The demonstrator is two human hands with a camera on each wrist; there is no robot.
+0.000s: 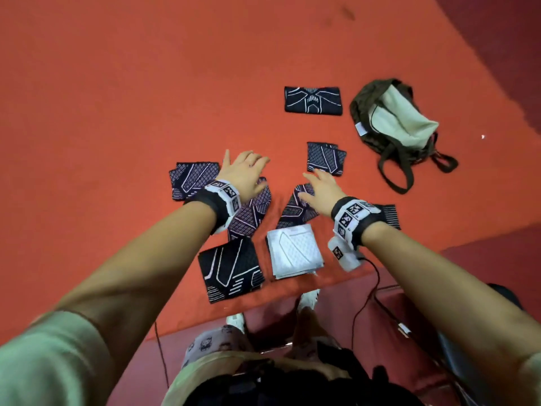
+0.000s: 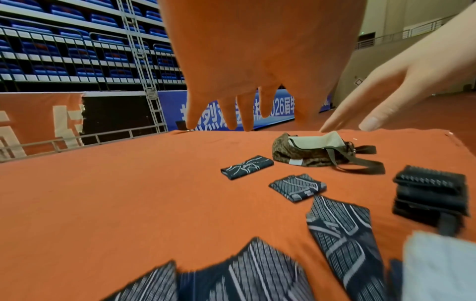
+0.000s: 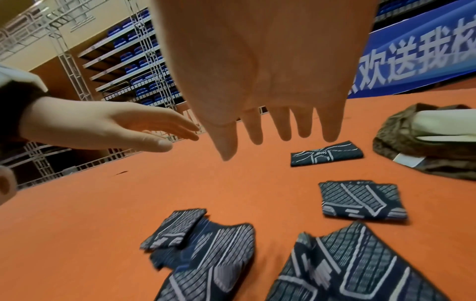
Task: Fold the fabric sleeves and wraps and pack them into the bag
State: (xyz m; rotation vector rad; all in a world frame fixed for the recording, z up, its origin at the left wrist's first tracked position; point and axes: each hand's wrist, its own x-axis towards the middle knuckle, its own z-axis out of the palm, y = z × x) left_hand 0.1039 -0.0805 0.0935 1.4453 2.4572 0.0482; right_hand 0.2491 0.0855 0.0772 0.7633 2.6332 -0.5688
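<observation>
Head view: left hand (image 1: 244, 174) and right hand (image 1: 320, 192), fingers spread, hold nothing above 2 unfolded dark sleeves (image 1: 251, 213) on the orange tabletop (image 1: 117, 112).
Left wrist view: open bag (image 2: 309, 151) lies beyond the fingers.
Right wrist view: folded sleeve (image 3: 326, 153) lies beside the bag, below the straight fingers (image 3: 280, 124).

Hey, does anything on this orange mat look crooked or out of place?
Mostly tidy. Two dark sleeves between the hands lie slanted and unfolded, unlike the squared folded pieces. The bag slumps open on its side, still unpacked.
</observation>
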